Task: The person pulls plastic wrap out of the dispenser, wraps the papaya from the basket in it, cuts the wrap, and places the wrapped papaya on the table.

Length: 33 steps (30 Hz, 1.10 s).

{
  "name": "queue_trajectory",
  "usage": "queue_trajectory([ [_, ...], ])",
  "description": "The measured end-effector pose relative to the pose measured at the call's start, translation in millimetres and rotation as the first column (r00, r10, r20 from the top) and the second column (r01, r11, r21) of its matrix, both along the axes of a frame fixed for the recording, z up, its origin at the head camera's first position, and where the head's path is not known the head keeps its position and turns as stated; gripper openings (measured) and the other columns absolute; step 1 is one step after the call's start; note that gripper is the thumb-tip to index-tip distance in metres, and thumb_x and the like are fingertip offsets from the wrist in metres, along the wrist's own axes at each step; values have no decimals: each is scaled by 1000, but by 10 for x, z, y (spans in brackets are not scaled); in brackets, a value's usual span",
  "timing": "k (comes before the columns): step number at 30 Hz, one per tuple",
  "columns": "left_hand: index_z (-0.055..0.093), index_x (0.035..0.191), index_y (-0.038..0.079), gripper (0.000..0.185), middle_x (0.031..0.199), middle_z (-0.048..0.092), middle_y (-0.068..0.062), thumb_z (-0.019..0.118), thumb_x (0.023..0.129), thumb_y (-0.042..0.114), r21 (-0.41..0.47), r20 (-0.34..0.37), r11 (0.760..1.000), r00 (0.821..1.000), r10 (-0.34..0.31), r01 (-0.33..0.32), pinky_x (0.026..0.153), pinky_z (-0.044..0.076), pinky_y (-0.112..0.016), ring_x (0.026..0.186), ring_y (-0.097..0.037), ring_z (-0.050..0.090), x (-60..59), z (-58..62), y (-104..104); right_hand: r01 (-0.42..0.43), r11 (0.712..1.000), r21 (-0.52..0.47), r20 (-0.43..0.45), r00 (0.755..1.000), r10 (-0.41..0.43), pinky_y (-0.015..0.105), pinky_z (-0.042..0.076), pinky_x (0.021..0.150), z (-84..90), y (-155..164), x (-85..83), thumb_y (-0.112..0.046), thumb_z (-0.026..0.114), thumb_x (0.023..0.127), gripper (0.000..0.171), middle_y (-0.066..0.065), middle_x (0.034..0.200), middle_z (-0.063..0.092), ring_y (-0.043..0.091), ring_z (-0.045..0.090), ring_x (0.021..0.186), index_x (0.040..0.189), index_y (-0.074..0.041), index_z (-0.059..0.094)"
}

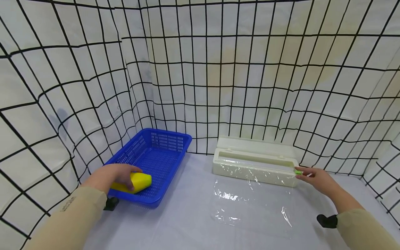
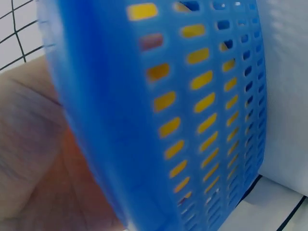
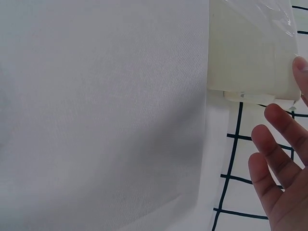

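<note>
My left hand (image 1: 120, 175) grips a yellow wedge-shaped block (image 1: 142, 181) inside the near left corner of a blue plastic basket (image 1: 175, 134). In the left wrist view the basket wall (image 2: 120, 120) fills the picture, with yellow (image 2: 166, 101) showing through its slots and my palm (image 2: 33, 159) beside it. My right hand (image 1: 315, 175) pinches a small green slider (image 1: 298, 172) at the right end of a cream cling-film dispenser (image 1: 256, 163). A sheet of clear film (image 1: 250, 205) lies pulled out over the table. The other right fingers (image 3: 274, 154) are spread beside the dispenser's end (image 3: 250, 53).
A white cloth (image 3: 96, 120) covers the table, and white walls with a black grid (image 1: 218, 69) close it in on three sides. The dispenser's lid stands open against the back wall. Bare cloth lies between the basket and the film.
</note>
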<state>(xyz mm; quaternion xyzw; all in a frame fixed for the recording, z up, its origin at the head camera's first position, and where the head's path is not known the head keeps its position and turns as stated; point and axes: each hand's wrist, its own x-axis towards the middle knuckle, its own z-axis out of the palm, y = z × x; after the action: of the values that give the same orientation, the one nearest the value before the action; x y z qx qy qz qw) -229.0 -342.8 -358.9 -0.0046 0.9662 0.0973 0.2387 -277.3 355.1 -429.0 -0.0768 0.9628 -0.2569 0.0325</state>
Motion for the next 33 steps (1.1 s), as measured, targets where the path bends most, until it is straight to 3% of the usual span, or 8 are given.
queue_trajectory([
  [11, 53, 142, 19, 78, 124, 54, -19, 88, 73, 26, 26, -23, 1000, 1000, 1, 0, 90, 37, -73, 103, -41, 48, 6, -33, -12, -2, 1000, -12, -13, 1000, 2, 32, 45, 65, 4, 8, 11, -46, 68, 92, 61, 20, 116, 60, 30, 55, 97, 138, -7, 58],
  [14, 50, 144, 18, 81, 130, 52, -22, 88, 73, 28, 60, -57, 998, 998, 7, -3, 92, 37, -73, 107, -41, 48, -13, -49, -13, -2, 1000, -17, -14, 1000, 2, 32, 45, 65, 4, 14, 17, -46, 68, 92, 61, 20, 116, 60, 31, 55, 97, 138, -7, 58],
  [17, 48, 146, 16, 83, 136, 49, -25, 87, 74, 29, 101, -124, 994, 992, -23, 36, 93, 37, -72, 111, -43, 48, -47, -44, 1, -1, 1000, -15, -12, 1000, 0, 32, 45, 65, 4, 21, 16, -46, 68, 92, 61, 22, 117, 59, 32, 55, 97, 138, -7, 58],
  [21, 46, 148, 15, 82, 137, 47, -25, 85, 76, 31, 108, -228, 987, 969, -91, 118, 91, 42, -67, 109, -40, 50, -84, -1, 55, 5, 1000, -10, -4, 1000, -5, 32, 46, 66, 6, 19, 9, -46, 67, 93, 61, 24, 119, 59, 33, 55, 98, 139, -7, 57],
  [26, 42, 151, 20, 82, 140, 45, -21, 80, 80, 36, 108, -333, 980, 935, -124, 169, 86, 47, -58, 105, -34, 52, -109, 65, 142, 13, 1000, -1, 1, 1000, -13, 34, 46, 66, 7, 5, 4, -46, 66, 93, 62, 25, 119, 59, 33, 56, 98, 140, -8, 56],
  [33, 42, 150, 25, 80, 146, 45, -15, 79, 81, 42, 107, -484, 971, 864, -137, 214, 88, 46, -57, 118, -36, 48, -123, 206, 293, 14, 1000, 3, -6, 1000, -14, 33, 46, 66, -19, 2, 0, -46, 66, 93, 61, 25, 118, 59, 33, 56, 97, 139, -8, 57],
])
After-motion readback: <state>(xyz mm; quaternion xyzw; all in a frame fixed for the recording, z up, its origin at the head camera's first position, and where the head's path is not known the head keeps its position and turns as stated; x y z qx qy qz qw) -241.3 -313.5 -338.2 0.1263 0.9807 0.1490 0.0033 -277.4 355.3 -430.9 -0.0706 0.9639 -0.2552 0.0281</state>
